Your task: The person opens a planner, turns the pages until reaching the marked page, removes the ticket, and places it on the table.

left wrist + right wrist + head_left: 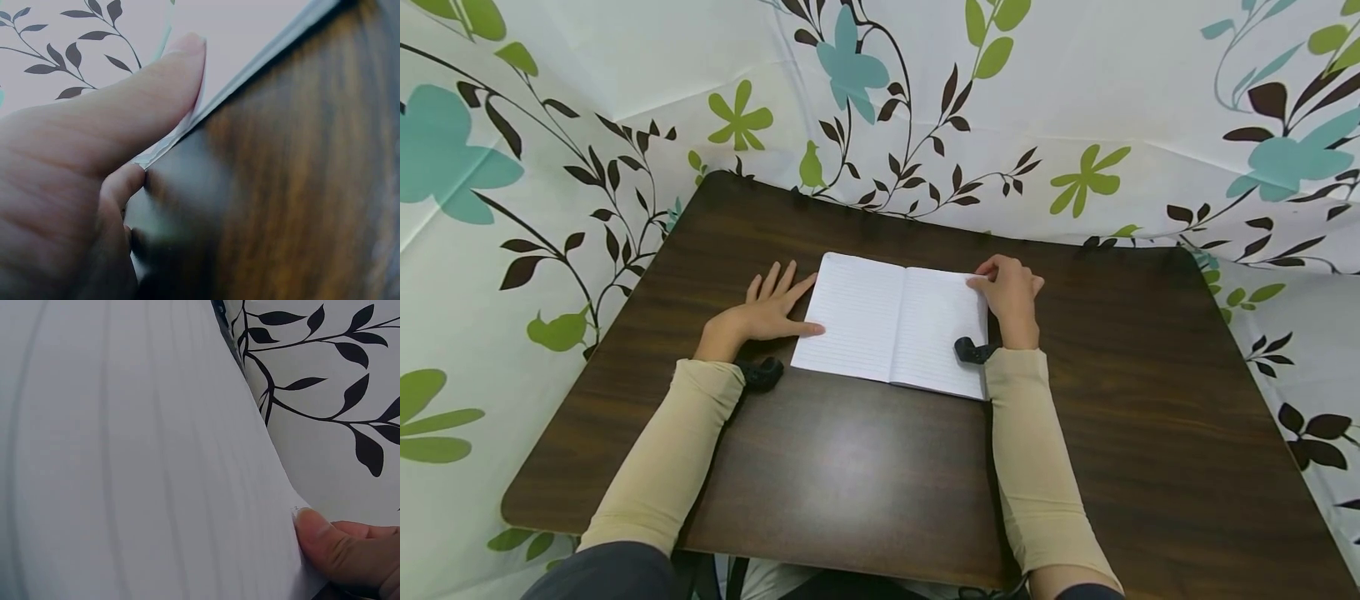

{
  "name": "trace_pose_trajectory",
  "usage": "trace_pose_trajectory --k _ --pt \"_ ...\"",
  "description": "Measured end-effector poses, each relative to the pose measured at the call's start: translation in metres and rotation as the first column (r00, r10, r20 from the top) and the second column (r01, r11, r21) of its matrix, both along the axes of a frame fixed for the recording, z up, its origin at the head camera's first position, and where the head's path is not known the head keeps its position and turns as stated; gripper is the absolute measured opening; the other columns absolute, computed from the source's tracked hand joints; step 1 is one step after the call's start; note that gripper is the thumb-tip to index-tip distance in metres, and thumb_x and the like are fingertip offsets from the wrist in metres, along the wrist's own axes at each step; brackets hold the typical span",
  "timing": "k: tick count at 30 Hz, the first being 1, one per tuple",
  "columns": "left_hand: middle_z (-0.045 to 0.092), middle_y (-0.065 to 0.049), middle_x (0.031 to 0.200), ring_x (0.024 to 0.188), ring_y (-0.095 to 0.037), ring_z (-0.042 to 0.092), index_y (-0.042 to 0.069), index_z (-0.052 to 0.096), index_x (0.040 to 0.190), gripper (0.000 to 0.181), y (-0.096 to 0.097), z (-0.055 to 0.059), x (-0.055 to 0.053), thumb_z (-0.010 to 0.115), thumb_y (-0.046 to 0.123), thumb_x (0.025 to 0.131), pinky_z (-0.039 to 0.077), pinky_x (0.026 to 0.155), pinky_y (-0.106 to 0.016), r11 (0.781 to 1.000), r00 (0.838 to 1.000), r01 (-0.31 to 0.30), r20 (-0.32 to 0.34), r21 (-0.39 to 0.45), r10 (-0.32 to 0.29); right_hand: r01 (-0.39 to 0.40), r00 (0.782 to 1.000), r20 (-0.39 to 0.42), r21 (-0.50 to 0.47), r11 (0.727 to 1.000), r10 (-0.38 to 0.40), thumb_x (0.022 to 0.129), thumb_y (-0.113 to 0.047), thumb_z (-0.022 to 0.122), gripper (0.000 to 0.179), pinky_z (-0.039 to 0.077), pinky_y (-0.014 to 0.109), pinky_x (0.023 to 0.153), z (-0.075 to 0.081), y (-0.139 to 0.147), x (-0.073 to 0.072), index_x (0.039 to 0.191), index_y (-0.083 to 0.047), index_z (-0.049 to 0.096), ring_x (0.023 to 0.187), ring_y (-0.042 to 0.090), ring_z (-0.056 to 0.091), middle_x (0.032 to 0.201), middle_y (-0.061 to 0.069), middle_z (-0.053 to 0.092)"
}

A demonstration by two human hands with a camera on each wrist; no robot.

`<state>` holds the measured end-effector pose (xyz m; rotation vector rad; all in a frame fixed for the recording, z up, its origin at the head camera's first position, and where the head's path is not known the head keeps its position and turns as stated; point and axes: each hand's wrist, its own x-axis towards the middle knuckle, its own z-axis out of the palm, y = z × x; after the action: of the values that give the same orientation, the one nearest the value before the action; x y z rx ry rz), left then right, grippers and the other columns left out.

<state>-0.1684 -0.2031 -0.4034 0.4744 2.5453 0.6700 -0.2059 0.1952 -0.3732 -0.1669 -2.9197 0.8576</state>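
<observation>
Head view: an open notebook (857,321) lies between the spread left hand (763,315), touching its edge, and right hand (1011,298), pinching its far corner. Patterned cloth (1075,92) borders the brown counter (842,475)'s far edge.

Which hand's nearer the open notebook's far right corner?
Right. The right hand pinches the page at that corner; the left hand is across at the notebook's left edge, thumb touching it.

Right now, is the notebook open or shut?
Open: the notebook lies spread on the table, lined pages showing on both sides of its middle fold.
</observation>
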Motion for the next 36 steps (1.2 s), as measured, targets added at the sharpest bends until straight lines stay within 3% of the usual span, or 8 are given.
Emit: trace_pose_trajectory --k 6,12,17,20,25,32,36 --pt "-0.024 -0.013 0.173 0.159 -0.037 -0.03 0.025 0.0 0.17 0.108 0.001 -0.001 -0.001 0.061 0.069 0.092 -0.02 0.125 -0.062 1.0 1.0 -0.002 -0.003 0.003 0.002 0.032 0.998 -0.063 0.002 0.999 -0.032 0.095 -0.02 0.079 0.019 0.02 0.06 0.105 0.003 -0.003 0.002 0.094 -0.001 0.076 0.1 0.039 0.059 0.094 0.022 0.072" --pt "-0.025 -0.013 0.173 0.159 -0.036 -0.03 0.026 0.0 0.17 0.11 0.001 -0.002 -0.003 0.061 0.072 0.091 -0.019 0.125 -0.063 1.0 1.0 -0.003 -0.011 -0.013 0.003 0.038 0.997 -0.063 0.003 0.999 -0.038 0.095 -0.017 0.078 0.016 0.016 0.063 0.107 0.002 -0.005 0.001 0.092 -0.002 0.079 0.1 0.038 0.061 0.098 0.021 0.074" --pt "-0.025 -0.013 0.173 0.159 -0.036 -0.031 0.026 -0.002 0.17 0.112 0.0 -0.002 -0.002 0.059 0.076 0.09 -0.02 0.124 -0.063 1.0 1.0 0.0 -0.009 -0.013 0.0 0.026 0.997 -0.067 0.03 0.999 -0.024 0.096 -0.018 0.077 0.016 0.021 0.061 0.102 0.006 -0.007 0.001 0.094 -0.002 0.081 0.108 0.037 0.06 0.109 0.019 0.068" --pt "-0.026 -0.013 0.173 0.158 -0.036 -0.031 0.026 -0.002 0.17 0.111 0.0 -0.002 -0.002 0.059 0.074 0.091 -0.02 0.124 -0.064 1.0 1.0 0.001 -0.007 -0.007 -0.001 0.021 0.998 -0.063 0.028 0.999 -0.02 0.098 -0.019 0.075 0.018 0.031 0.055 0.097 0.009 -0.008 0.002 0.098 -0.001 0.08 0.104 0.036 0.06 0.108 0.019 0.067" --pt "-0.026 -0.013 0.173 0.159 -0.036 -0.031 0.026 -0.002 0.17 0.108 0.001 0.0 -0.002 0.06 0.07 0.093 -0.02 0.124 -0.063 1.0 1.0 0.001 -0.002 -0.015 -0.001 0.012 1.0 0.005 -0.038 0.999 -0.012 0.103 -0.026 0.068 0.026 0.045 0.039 0.073 0.011 -0.003 0.003 0.106 -0.001 0.074 0.087 0.03 0.056 0.098 0.017 0.066" --pt "-0.026 -0.012 0.173 0.158 -0.035 -0.031 0.028 -0.002 0.17 0.111 -0.001 -0.003 -0.002 0.058 0.077 0.09 -0.02 0.124 -0.063 1.0 1.0 0.0 -0.008 -0.01 0.0 -0.028 0.989 0.14 -0.088 0.996 0.04 0.106 -0.041 0.06 0.045 0.045 0.037 0.076 0.014 0.008 0.002 0.118 0.0 0.07 0.092 0.029 0.055 0.104 0.017 0.063" --pt "-0.026 -0.012 0.173 0.158 -0.035 -0.031 0.028 -0.002 0.17 0.11 -0.001 -0.002 -0.002 0.059 0.075 0.091 -0.02 0.125 -0.063 1.0 1.0 -0.001 -0.007 -0.01 0.0 -0.124 0.954 0.262 -0.087 0.988 0.143 0.107 -0.051 0.053 0.054 0.042 0.034 0.07 0.018 0.017 0.001 0.113 0.0 0.068 0.079 0.024 0.054 0.086 0.011 0.06"
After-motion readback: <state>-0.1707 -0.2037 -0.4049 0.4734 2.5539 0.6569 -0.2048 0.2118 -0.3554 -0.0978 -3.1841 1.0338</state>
